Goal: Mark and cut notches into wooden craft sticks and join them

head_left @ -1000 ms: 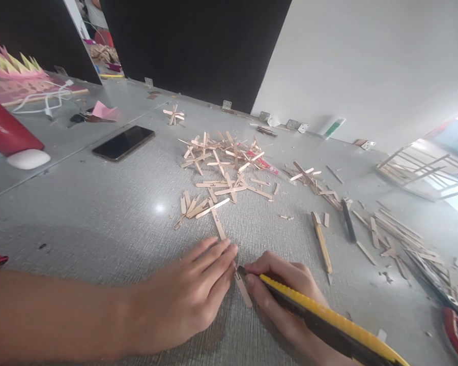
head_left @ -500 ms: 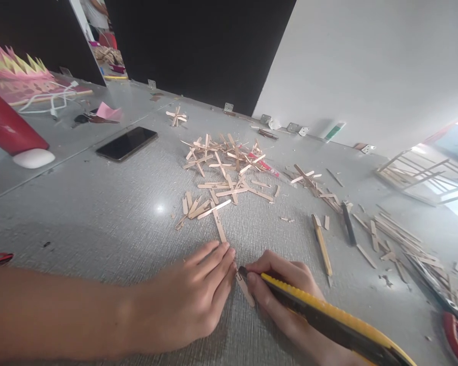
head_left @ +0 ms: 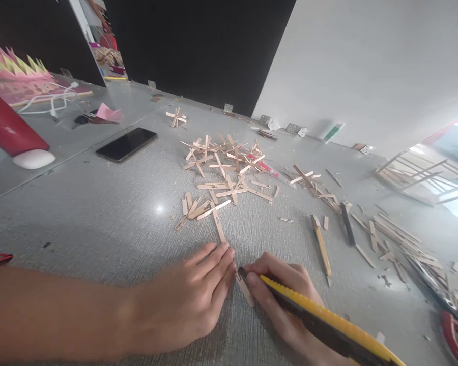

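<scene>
My left hand point(head_left: 191, 297) lies flat on the grey table point(head_left: 99, 213), fingers stretched together and pressing down a long wooden stick point(head_left: 229, 256) that runs under the fingertips. My right hand point(head_left: 282, 300) is closed round a yellow and black utility knife point(head_left: 328, 325). The knife's tip rests on the stick right beside my left fingertips. The near end of the stick shows between the two hands.
A heap of cut wooden sticks point(head_left: 225, 168) lies ahead, with more sticks point(head_left: 389, 234) and a black pen point(head_left: 347, 222) to the right. A phone point(head_left: 126, 144) lies far left. Red-handled pliers point(head_left: 456, 333) sit at the right edge, and a stick frame point(head_left: 420, 173) at far right.
Both hands stay where they were on the stick and the knife. The view has shifted only slightly.
</scene>
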`<action>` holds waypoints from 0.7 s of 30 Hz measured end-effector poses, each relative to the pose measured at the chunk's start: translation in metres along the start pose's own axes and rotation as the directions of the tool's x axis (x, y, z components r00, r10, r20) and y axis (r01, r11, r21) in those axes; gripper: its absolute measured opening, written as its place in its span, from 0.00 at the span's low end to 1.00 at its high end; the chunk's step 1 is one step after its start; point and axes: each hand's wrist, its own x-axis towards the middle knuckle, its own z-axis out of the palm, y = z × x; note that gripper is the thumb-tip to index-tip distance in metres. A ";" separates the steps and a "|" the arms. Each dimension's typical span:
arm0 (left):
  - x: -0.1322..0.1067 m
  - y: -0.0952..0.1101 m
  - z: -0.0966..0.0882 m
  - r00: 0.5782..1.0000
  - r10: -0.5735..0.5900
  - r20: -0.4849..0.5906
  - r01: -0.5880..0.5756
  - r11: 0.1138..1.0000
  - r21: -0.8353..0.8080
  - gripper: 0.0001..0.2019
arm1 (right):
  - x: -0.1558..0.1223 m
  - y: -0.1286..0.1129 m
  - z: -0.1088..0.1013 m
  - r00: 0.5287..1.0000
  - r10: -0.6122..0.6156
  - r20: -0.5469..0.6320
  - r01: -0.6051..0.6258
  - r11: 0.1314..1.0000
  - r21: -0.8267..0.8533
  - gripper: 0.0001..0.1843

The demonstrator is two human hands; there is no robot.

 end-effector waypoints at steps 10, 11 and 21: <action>0.005 0.006 -0.003 0.999 0.013 0.051 -0.017 0.996 0.092 0.21 | -0.001 0.002 0.004 0.998 -0.023 0.050 0.019 0.996 0.088 0.14; 0.006 0.006 -0.003 0.999 0.010 0.052 -0.015 0.995 0.096 0.20 | -0.001 0.002 0.004 0.998 -0.035 0.056 0.031 0.997 0.077 0.14; 0.005 0.005 -0.003 0.999 0.013 0.045 -0.017 0.996 0.091 0.20 | -0.001 -0.001 0.003 0.996 -0.072 0.060 0.071 0.997 0.027 0.15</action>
